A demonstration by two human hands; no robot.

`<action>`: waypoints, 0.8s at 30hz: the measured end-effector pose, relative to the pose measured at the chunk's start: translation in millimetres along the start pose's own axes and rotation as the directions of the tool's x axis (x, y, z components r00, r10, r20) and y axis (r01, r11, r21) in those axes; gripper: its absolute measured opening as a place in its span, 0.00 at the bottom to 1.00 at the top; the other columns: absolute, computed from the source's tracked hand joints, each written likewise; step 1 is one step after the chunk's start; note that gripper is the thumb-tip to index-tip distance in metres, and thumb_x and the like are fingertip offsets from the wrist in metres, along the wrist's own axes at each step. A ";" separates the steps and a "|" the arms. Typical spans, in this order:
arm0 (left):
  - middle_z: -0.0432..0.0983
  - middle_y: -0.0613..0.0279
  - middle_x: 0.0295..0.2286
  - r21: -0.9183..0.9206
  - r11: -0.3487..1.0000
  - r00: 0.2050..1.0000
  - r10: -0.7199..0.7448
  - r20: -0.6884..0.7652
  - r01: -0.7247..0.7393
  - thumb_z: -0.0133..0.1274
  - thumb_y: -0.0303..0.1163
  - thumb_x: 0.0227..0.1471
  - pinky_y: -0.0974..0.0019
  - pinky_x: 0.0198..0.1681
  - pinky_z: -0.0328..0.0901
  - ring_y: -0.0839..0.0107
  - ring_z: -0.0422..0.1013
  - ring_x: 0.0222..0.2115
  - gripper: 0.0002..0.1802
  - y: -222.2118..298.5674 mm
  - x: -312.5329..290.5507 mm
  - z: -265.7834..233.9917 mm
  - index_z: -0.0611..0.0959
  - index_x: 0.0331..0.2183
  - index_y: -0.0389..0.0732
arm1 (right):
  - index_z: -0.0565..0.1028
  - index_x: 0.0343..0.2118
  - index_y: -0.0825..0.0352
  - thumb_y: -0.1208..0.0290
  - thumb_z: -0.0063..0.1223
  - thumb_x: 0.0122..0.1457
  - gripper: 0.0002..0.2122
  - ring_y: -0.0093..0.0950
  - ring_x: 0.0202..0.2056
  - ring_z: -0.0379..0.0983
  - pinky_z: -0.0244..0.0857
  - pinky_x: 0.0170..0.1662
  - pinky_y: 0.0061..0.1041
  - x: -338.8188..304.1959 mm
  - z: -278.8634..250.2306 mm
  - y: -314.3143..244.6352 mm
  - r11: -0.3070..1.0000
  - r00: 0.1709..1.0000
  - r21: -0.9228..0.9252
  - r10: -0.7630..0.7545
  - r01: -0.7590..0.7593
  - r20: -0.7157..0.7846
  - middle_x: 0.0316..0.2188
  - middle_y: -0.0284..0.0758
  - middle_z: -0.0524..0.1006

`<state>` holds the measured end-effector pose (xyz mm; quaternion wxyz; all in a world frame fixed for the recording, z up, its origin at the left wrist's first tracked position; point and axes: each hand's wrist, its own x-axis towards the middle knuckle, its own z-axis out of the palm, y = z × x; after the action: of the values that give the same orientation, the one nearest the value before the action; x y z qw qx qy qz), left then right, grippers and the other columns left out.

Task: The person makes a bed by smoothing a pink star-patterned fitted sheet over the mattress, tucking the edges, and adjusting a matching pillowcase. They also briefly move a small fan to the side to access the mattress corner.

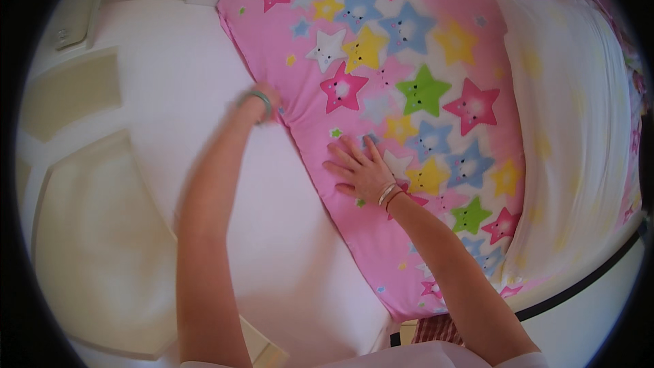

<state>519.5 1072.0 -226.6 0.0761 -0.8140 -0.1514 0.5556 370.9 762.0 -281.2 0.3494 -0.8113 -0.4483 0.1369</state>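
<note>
A pink quilt (306, 82) printed with smiling stars in green, yellow, blue, white and deep pink is spread over a white bed surface (286, 245). At the quilt's left edge is my left hand (264, 100), with a pale green bangle on its wrist. It is blurred, but its compact shape appears closed on the edge, where small creases gather; the fingertips are hidden. My right hand (366, 176) lies flat on the quilt with its fingers spread and holds nothing. A thin bracelet and a red string circle that wrist.
A whitish cloth with faint yellow patches (565, 143) lies bunched along the quilt's right side. Cream panels in a white frame (102, 232) border the bed on the left. Red-brown striped fabric (438, 330) shows below the quilt's near corner. A dark curved strip (579, 288) runs at lower right.
</note>
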 end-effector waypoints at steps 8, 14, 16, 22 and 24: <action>0.60 0.43 0.58 -0.645 0.736 0.650 -0.390 -0.652 -0.205 0.41 0.61 0.54 0.58 0.62 0.51 0.52 0.57 0.60 0.45 -70.4 122.8 -80.9 0.60 0.61 0.38 | 0.62 0.61 0.46 0.49 0.51 0.55 0.29 0.34 0.67 0.44 0.41 0.64 0.55 3.2 11.2 -0.1 0.998 0.999 0.053 0.020 -0.017 -0.045 0.67 0.26 0.51; 0.62 0.50 0.58 -0.898 0.160 0.831 -0.341 -0.440 -0.410 0.37 0.68 0.54 0.62 0.60 0.54 0.60 0.61 0.57 0.51 -50.2 173.3 -68.0 0.57 0.62 0.35 | 0.63 0.60 0.48 0.51 0.52 0.54 0.29 0.32 0.68 0.44 0.43 0.64 0.52 4.5 4.7 14.5 0.997 0.996 0.045 0.070 -0.067 -0.048 0.67 0.26 0.52; 0.59 0.43 0.58 -0.910 0.004 0.868 -0.300 -0.396 -0.414 0.33 0.68 0.56 0.60 0.61 0.53 0.58 0.59 0.59 0.50 -59.0 168.0 -58.8 0.57 0.62 0.34 | 0.64 0.59 0.47 0.50 0.53 0.54 0.28 0.30 0.67 0.46 0.43 0.64 0.51 3.2 5.3 8.5 0.996 0.996 0.058 0.071 -0.068 -0.051 0.67 0.25 0.53; 0.64 0.46 0.56 -0.654 0.736 0.515 -0.497 -0.699 -0.177 0.36 0.63 0.58 0.59 0.57 0.57 0.53 0.65 0.54 0.42 -53.4 107.3 -29.0 0.63 0.60 0.37 | 0.63 0.59 0.49 0.51 0.52 0.54 0.29 0.31 0.68 0.43 0.41 0.66 0.50 6.7 2.8 0.5 0.995 0.998 0.095 0.036 -0.030 -0.057 0.67 0.26 0.52; 0.58 0.42 0.59 -0.538 0.676 0.289 -0.456 -0.842 -0.503 0.38 0.58 0.60 0.57 0.60 0.54 0.49 0.59 0.57 0.37 50.5 51.2 -17.1 0.64 0.60 0.40 | 0.63 0.59 0.49 0.51 0.52 0.54 0.29 0.31 0.68 0.43 0.40 0.66 0.51 1.4 4.2 15.0 0.994 0.995 0.080 0.083 -0.078 -0.061 0.67 0.26 0.52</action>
<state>560.8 1042.1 -280.2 -0.1934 -0.9300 -0.2694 -0.1586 378.9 759.7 -294.4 0.3890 -0.8185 -0.3982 0.1422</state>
